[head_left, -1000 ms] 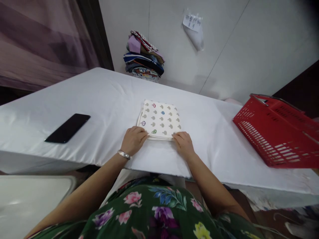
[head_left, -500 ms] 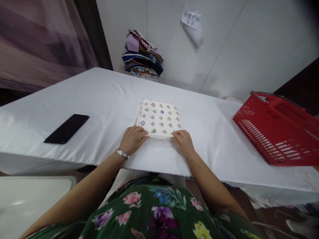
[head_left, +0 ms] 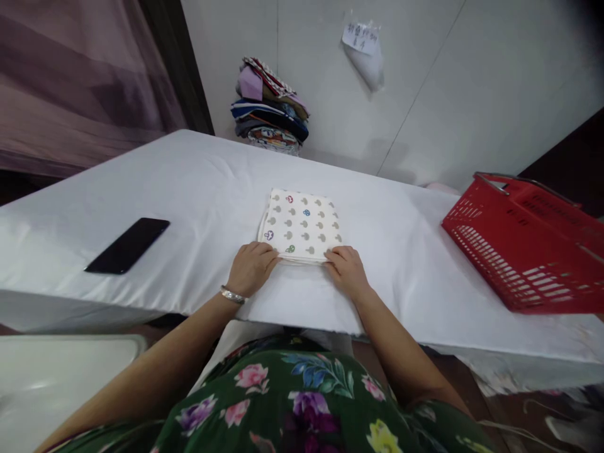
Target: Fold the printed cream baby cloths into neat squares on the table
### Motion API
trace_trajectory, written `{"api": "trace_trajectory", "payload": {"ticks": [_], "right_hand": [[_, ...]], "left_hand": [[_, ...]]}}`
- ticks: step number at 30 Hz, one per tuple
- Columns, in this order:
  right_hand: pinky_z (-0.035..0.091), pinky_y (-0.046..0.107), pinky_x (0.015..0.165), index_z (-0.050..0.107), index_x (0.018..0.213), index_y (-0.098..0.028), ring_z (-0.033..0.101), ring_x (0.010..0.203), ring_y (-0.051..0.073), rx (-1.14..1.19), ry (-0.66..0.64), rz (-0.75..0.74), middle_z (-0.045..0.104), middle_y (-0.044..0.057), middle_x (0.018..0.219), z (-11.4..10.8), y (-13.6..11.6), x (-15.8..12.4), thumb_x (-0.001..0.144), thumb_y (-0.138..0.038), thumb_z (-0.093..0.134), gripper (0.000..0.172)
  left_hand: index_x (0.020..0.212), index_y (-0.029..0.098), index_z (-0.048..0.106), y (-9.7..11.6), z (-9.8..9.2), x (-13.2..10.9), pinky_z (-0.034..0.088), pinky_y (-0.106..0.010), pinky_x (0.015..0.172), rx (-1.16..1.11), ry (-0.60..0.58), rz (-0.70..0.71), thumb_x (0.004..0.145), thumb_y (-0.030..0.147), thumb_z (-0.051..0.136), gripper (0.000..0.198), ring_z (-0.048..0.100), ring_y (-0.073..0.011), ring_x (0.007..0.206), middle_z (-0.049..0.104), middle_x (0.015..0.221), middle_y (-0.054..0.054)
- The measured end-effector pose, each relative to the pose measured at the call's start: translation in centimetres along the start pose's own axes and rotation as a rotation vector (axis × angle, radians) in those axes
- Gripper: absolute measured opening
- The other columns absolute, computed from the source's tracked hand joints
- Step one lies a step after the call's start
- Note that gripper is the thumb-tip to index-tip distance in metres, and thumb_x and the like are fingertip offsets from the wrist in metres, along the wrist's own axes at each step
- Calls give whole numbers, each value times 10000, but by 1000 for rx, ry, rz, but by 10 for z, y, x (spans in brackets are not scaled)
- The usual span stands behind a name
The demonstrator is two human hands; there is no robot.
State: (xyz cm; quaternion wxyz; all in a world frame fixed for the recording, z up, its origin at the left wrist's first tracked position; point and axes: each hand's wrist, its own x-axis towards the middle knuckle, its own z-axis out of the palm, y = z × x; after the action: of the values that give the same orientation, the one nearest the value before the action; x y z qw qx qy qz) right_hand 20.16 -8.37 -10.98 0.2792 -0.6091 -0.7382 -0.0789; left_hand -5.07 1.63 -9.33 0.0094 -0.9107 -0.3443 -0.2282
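A folded white cloth (head_left: pixel 304 226) printed with small mushrooms, mostly grey-beige with a few coloured ones, lies flat on the white-covered table (head_left: pixel 202 189). At its near left corner, my left hand (head_left: pixel 252 267) pinches the edge between thumb and fingers; a silver bracelet circles that wrist. The near right corner is pinched the same way by my right hand (head_left: pixel 348 270). Several layers show along the near edge between the hands. The thumbs are partly under the fold.
To the left lies a black phone (head_left: pixel 127 246). A red plastic basket (head_left: pixel 528 245) with a metal handle stands at the right end. Behind, a stack of folded fabrics (head_left: pixel 271 107) leans by the wall, where a paper note (head_left: pixel 361 39) hangs. A pale chair (head_left: pixel 66 384) is at lower left.
Almost nothing differs. Both hands keep their hold at the cloth's near corners, with only a slight shift of my left hand and wrist.
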Motion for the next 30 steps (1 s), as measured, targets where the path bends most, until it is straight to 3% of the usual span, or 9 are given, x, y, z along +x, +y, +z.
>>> {"api": "trace_trajectory", "payload": {"ticks": [7,14,23,30], "right_hand": [[371,368,873,567,1153,-183,455,1031,229,-33,-14,26,544,98,1123,-3,2,0,835,-297,539,338],[403,356,882,579,1134,-175,468,1014,214,-42,92,78,557,96,1093,1,1,0,896,-252,429,292],[422,342,896,577,1152,-190,469,1024,207,-67,165,128,549,86,1090,2,3,-1,862,-116,385,356],[440,305,813,598,1091,-217,455,1005,204,-115,69,257,534,67,1072,3,1,-4,800,-94,423,362]], "left_hand": [[871,186,649,1,2,8,388,-373,738,52,29,-42,901,351,384,314,538,-227,842,643,889,-74],[845,177,631,1,4,13,389,-362,727,47,39,-98,903,352,376,315,531,-226,844,630,882,-82],[889,195,651,3,7,9,405,-360,729,13,1,-31,902,357,387,311,517,-223,858,625,908,-76],[936,211,654,2,6,3,413,-361,739,-9,-25,18,879,393,441,285,515,-222,876,623,952,-66]]}}
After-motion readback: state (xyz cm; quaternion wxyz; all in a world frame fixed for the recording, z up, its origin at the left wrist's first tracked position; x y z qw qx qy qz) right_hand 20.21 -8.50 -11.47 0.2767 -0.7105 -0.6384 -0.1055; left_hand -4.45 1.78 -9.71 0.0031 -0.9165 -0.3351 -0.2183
